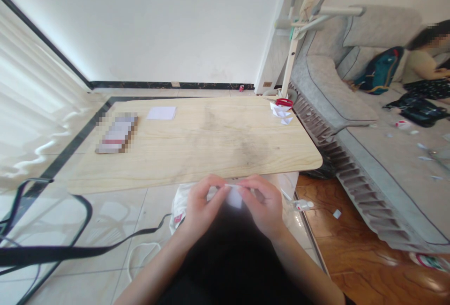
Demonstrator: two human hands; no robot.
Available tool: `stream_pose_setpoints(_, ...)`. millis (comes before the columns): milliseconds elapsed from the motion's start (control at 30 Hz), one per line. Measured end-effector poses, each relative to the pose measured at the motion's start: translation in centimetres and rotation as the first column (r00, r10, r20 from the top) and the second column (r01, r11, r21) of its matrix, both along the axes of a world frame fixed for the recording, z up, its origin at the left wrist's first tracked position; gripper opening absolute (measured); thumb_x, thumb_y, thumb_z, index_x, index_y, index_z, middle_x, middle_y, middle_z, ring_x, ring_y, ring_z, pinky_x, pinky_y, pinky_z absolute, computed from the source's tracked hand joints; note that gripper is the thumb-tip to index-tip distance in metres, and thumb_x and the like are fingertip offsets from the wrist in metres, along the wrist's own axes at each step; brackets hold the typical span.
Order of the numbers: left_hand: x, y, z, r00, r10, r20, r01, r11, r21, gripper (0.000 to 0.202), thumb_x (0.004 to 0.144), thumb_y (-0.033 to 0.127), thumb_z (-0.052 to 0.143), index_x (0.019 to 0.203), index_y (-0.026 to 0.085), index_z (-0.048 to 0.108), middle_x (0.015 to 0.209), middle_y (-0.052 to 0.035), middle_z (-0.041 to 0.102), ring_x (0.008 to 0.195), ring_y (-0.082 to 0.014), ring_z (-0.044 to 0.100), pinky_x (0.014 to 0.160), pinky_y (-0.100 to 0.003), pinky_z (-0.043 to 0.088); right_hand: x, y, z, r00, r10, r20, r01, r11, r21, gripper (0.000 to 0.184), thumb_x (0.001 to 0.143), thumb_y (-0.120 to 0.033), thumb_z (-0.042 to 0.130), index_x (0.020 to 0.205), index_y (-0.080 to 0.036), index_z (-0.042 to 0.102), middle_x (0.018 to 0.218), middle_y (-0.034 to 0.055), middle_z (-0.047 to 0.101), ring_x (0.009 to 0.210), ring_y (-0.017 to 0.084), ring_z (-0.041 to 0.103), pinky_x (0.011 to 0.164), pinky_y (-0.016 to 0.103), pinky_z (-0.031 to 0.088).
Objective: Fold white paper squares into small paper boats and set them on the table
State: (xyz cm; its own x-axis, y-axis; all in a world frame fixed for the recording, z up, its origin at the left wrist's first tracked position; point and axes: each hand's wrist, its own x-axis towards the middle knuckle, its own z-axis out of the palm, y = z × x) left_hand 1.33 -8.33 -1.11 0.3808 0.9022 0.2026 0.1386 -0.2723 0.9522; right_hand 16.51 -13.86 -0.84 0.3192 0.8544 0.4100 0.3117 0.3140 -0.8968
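Note:
Between my two hands I hold a small piece of white paper [235,197], just off the near edge of the wooden table [183,150]. My left hand [206,202] pinches its upper left part between thumb and fingers. On the other side, my right hand [263,204] pinches the upper right part the same way. The paper hangs down a little below the thumbs, in front of my dark clothing, and its exact folds are too blurred to make out.
Several folded white paper pieces [281,114] lie by red-handled scissors [284,102] at the table's far right corner. A stack of white paper [161,113] and a blurred box-like item [117,132] are on the left. A person [422,66] sits on the sofa [369,108].

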Motion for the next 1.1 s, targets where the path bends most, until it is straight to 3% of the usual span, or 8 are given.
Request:
stream_pose_setpoints(167,0.0,-0.1,0.1,0.998,-0.009,-0.054,0.007,1.0,-0.021,0.011,0.087,0.028,0.063,0.088,0.019,0.07,0.083,-0.0026,0.074,0.079,-0.0183,0.067,0.075,-0.029,0.051,0.2,0.0,-0.3,0.999,0.009,-0.033,-0.009,1.0,0.016,0.011,0.086,-0.017,0.065,0.085,-0.024,0.073,0.076,0.0022,0.07,0.073,0.019,0.065,0.067,0.032,0.052)
stream_pose_setpoints(300,-0.1,0.0,0.2,0.996,-0.046,-0.075,0.047,0.999,0.002,0.013,0.088,0.027,0.062,0.085,0.02,0.072,0.083,-0.0025,0.076,0.078,-0.0185,0.068,0.073,-0.028,0.052,0.3,0.0,-0.4,1.0,0.007,-0.028,-0.006,1.0,0.017,0.011,0.086,-0.017,0.065,0.086,-0.024,0.073,0.076,0.0019,0.07,0.074,0.019,0.064,0.068,0.032,0.052)
stream_pose_setpoints(600,0.0,0.4,-0.4,0.989,0.025,-0.147,-0.017,0.998,0.057,0.018,0.088,0.03,0.061,0.079,0.018,0.07,0.074,-0.0037,0.075,0.07,-0.0191,0.068,0.067,-0.028,0.052,0.0,0.3,-0.9,0.996,0.035,-0.082,-0.043,0.994,-0.099,0.007,0.087,-0.021,0.063,0.085,-0.022,0.069,0.079,0.0024,0.069,0.075,0.019,0.064,0.07,0.031,0.052)
stream_pose_setpoints(867,0.2,0.3,-0.6,0.978,-0.048,-0.205,0.075,0.989,0.126,0.016,0.09,0.028,0.059,0.081,0.019,0.07,0.077,-0.0025,0.074,0.072,-0.0179,0.068,0.07,-0.027,0.052,0.1,0.4,-1.0,0.997,0.062,-0.038,-0.066,0.992,-0.105,0.006,0.084,-0.021,0.066,0.079,-0.022,0.069,0.072,0.0018,0.068,0.071,0.018,0.062,0.067,0.031,0.05)
stream_pose_setpoints(1100,0.1,0.4,-0.5,0.968,-0.163,-0.189,0.171,0.985,0.024,0.016,0.09,0.029,0.06,0.092,0.022,0.074,0.088,-0.0021,0.077,0.082,-0.0192,0.07,0.074,-0.027,0.053,0.4,0.5,-1.7,0.981,0.027,-0.193,-0.053,0.99,-0.13,0.009,0.084,-0.025,0.066,0.076,-0.021,0.069,0.071,0.0008,0.067,0.067,0.017,0.061,0.063,0.028,0.05)
